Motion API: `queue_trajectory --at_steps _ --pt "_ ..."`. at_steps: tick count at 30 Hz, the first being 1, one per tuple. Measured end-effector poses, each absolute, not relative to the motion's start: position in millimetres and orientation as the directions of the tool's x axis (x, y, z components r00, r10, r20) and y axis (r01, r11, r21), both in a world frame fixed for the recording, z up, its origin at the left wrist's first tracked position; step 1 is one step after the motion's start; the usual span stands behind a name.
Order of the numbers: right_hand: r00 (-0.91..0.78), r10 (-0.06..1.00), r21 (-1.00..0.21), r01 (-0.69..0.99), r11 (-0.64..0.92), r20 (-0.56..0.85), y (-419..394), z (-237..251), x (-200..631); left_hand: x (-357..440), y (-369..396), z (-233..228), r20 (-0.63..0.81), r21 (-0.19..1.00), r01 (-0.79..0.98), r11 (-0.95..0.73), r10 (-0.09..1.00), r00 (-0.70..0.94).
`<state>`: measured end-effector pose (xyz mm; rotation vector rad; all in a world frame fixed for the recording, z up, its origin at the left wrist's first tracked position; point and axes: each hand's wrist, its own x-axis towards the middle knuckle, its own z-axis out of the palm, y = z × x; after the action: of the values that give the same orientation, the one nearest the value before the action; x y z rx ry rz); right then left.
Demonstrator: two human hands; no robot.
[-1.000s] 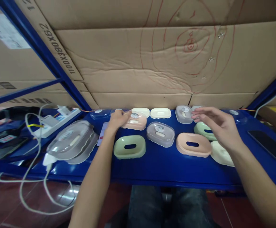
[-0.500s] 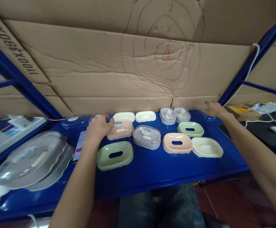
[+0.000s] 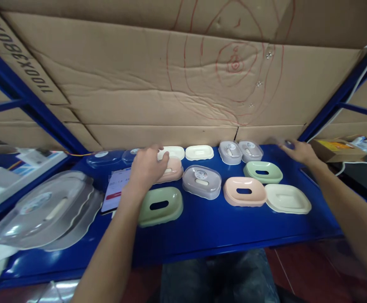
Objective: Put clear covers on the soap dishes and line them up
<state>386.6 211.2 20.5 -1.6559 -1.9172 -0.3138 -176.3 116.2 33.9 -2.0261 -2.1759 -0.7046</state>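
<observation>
My left hand [image 3: 148,169] is over the left side of a pink soap box [image 3: 173,171], its thumb apart from its bent fingers. It hides much of that box, so contact is unclear. My right hand [image 3: 299,152] is at the far right, its fingers on a clear lid [image 3: 276,140] that is blurred and raised off the table. Between the hands stand a lidded grey soap box [image 3: 201,182], a pink soap dish [image 3: 244,192], a cream dish [image 3: 288,198] and a green dish [image 3: 263,172]. Another green dish [image 3: 160,206] lies below my left hand.
Two cream trays [image 3: 199,152] and two small grey lidded boxes [image 3: 230,152] line the back. Clear lids [image 3: 104,158] lie back left. A phone [image 3: 115,191] and large grey lidded boxes [image 3: 44,214] are left. Cardboard [image 3: 139,84] walls the back; blue posts [image 3: 344,94] flank it.
My left hand has shifted right, over the pink soap box. The clear lid by my right hand has come up off the table. The view has shifted slightly.
</observation>
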Motion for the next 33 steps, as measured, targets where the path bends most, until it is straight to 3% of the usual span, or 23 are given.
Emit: queue_trajectory --at_steps 4,8,13,18,21,25,33 --pt "-0.002 0.861 -0.235 0.962 0.141 0.508 189.7 38.2 367.0 -163.2 106.7 35.4 0.432 0.328 0.906 -0.266 0.895 0.106" --pt "-0.147 0.88 -0.254 0.924 0.284 0.452 144.4 46.1 343.9 -137.7 89.6 37.8 0.502 0.341 0.787 -0.515 0.807 0.31" --pt "-0.377 0.822 -0.16 0.863 0.479 0.426 89.9 45.0 347.3 -103.1 67.1 33.2 0.401 0.23 0.702 -0.674 0.723 0.562" --pt "-0.276 0.886 -0.029 0.951 0.308 0.372 76.9 34.5 384.4 -63.6 26.8 24.1 0.392 0.014 0.595 -0.803 0.552 0.736" --pt "-0.202 0.923 0.123 0.978 0.17 0.327 83.8 19.1 404.0 -36.7 10.5 19.7 0.314 -0.016 0.57 -0.822 0.537 0.783" --pt "-0.241 0.927 0.257 0.952 0.168 0.287 92.9 -6.9 411.4 -8.6 18.9 16.3 0.231 -0.017 0.63 -0.777 0.61 0.758" --pt "-0.317 0.892 0.028 0.945 0.326 0.321 65.7 -4.9 408.2 8.7 53.7 14.9 0.125 -0.031 0.692 -0.721 0.684 0.718"
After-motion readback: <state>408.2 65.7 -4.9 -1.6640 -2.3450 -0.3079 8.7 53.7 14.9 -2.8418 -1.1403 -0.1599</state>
